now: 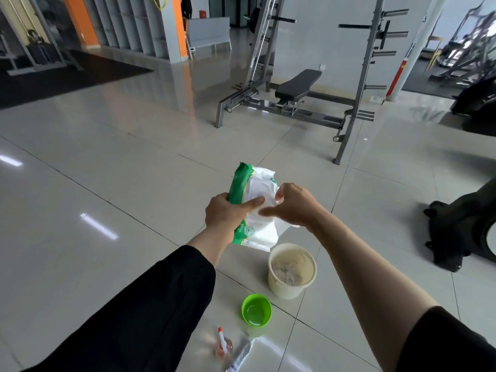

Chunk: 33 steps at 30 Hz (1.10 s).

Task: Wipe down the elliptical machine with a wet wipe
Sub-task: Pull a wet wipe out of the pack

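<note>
- Wipes pack (252, 208), green and white, is being held up in the air above the cream bucket (292, 271) that is standing on the tiled floor (107, 162).
- The left hand (228, 214) is gripping the pack's green side, fingers curled round it and thumb lying across the white front.
- The right hand (294, 204) is pinching something white at the pack's flap, likely a wipe or the flap itself; which one I cannot tell.
- The pack is looking light, soft and squashy, with a slick film skin; holding it by the middle is steadying it best, while a wet wipe will be limp and easy to tear, so pulling it slowly by one corner seems wise.
- Just this side of the bucket a green bowl (256, 310) is sitting, with a small bottle (224, 345) and a tube nearer still; all are underfoot hazards.
- Right of the bucket, a dark machine (461, 224), probably the elliptical, is standing well apart, with bare floor between for stepping across.
- Beyond the bucket, a bench rack (298, 87) is standing far off.
</note>
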Each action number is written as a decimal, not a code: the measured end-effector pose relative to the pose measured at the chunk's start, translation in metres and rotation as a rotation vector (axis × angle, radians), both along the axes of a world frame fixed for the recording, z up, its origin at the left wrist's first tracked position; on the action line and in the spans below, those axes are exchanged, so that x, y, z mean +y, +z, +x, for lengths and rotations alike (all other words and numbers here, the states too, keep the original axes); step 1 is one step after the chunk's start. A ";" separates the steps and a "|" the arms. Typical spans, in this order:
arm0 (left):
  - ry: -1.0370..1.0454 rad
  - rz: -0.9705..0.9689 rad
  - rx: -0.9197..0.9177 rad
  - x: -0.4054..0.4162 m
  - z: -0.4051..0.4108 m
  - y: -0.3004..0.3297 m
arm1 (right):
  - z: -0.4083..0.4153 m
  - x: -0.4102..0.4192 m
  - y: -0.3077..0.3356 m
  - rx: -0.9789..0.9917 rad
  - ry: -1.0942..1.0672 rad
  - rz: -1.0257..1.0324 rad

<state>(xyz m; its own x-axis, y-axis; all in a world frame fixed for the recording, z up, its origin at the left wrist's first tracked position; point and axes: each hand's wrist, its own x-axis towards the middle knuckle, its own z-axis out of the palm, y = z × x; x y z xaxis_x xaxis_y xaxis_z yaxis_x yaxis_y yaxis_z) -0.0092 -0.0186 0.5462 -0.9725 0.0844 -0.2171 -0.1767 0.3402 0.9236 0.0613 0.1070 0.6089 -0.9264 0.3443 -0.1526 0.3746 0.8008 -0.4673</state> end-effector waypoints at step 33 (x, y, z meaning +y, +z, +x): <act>0.078 0.165 -0.114 0.057 -0.011 0.032 | 0.045 0.018 -0.004 1.034 -0.180 -0.899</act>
<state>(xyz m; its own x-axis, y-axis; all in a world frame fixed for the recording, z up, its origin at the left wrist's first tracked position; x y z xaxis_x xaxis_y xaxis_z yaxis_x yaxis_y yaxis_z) -0.0206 0.0389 0.5777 -0.9473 0.0530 -0.3158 -0.3034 0.1675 0.9380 0.1060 0.1250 0.6044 -0.7070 0.6204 0.3393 -0.3906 0.0573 -0.9188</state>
